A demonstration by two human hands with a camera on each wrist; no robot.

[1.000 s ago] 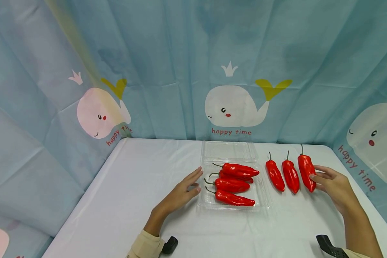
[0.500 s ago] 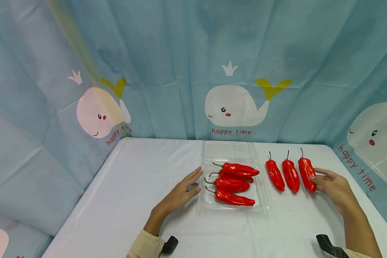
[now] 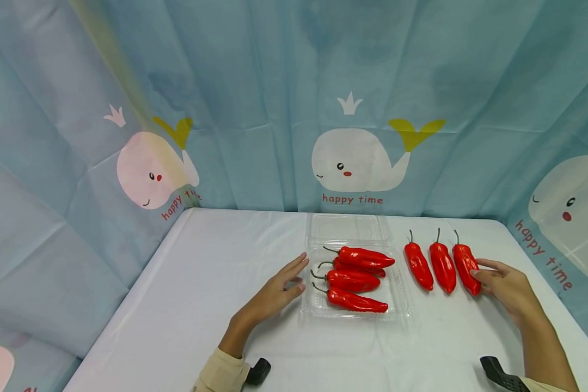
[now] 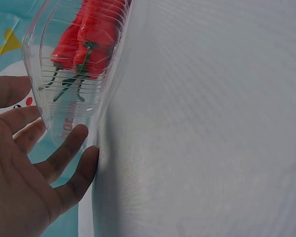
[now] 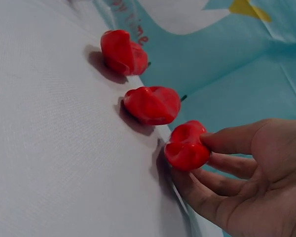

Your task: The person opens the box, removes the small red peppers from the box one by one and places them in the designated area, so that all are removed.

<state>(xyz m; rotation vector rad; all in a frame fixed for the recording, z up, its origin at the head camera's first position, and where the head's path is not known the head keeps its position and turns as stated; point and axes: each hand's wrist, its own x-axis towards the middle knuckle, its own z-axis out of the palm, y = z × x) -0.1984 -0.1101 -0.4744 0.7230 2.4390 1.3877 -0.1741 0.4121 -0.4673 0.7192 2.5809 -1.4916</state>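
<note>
At the right of the head view, my right hand pinches the rightmost long red pepper near its lower end. In the right wrist view, the thumb lies against one side of that pepper, with fingers under the other side. Two more peppers, a middle one and a left one, lie beside it, stems pointing away. My left hand has its fingers spread at the left edge of a clear plastic box. Several red peppers lie inside, stems toward that hand.
The box's clear lid is folded back toward the curtain. A white cloth covers the table. A light blue curtain with whale prints hangs right behind it. Black wrist mounts show below the hands.
The right hand has drawn the rightmost pepper slightly toward me, so its stem now lines up closer with the other two. My left hand and the box have stayed in place.
</note>
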